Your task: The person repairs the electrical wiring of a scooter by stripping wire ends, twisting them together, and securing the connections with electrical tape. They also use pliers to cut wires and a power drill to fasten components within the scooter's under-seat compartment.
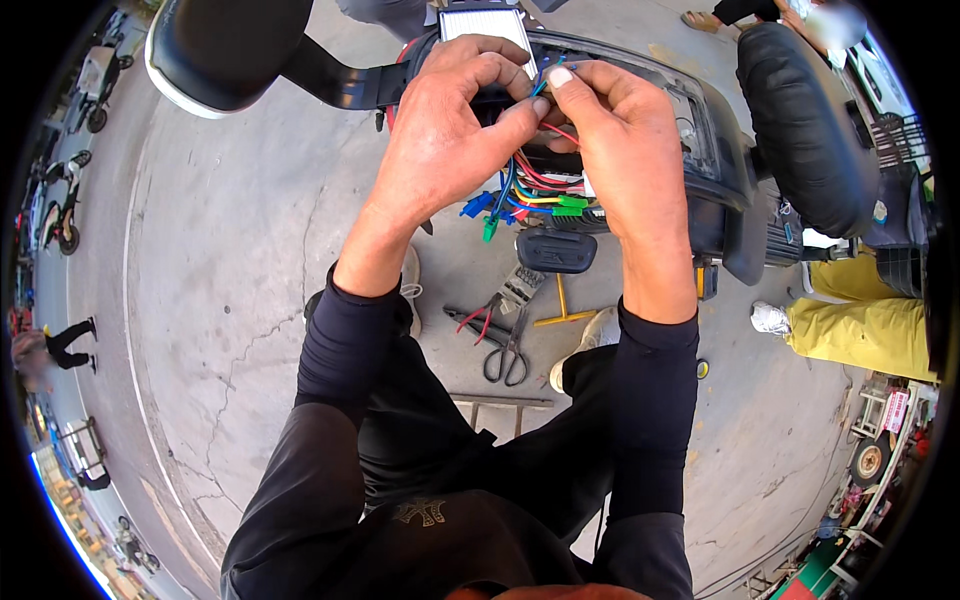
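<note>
Above the open black vehicle body, my left hand and my right hand meet, fingertips pinched together. Between them is a thin blue wire, closed in the fingers of both. A red wire runs just under the right fingers. Below hangs a bundle of coloured wires with a green connector, a blue connector and another green plug at their ends. The exact point where the fingertips grip is partly hidden.
Scissors, red-handled pliers, a tray of small parts and a yellow T-shaped tool lie between my feet. A black pad sits below the wires. Black cushioned parts flank the vehicle. Someone in yellow trousers is at right.
</note>
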A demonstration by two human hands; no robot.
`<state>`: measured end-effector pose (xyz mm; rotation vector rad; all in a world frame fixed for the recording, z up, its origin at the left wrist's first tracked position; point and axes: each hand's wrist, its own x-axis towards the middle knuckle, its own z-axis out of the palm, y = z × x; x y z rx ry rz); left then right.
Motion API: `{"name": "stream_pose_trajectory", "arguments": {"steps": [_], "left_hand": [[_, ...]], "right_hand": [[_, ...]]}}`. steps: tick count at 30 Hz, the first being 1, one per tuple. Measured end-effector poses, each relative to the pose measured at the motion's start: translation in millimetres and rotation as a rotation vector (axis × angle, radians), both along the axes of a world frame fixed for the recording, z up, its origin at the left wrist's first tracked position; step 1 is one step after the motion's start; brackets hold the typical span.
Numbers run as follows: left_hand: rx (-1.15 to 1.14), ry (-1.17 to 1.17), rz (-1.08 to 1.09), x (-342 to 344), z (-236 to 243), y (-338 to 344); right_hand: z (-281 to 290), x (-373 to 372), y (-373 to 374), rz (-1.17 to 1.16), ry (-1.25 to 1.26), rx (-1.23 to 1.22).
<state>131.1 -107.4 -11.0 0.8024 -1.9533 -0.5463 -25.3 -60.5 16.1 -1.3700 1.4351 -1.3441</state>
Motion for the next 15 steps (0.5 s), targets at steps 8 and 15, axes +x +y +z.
{"name": "stream_pose_trajectory", "arguments": {"steps": [8, 15], "left_hand": [[0.079, 0.089, -0.028, 0.2, -3.2, -2.4], [-0.079, 0.086, -0.055, -14.1, -12.8, -8.4]], "right_hand": [[1.5, -7.3, -1.8, 0.052, -0.131, 0.022], [0.7, -17.6, 6.8, 0.025, -0.117, 0.062]]}}
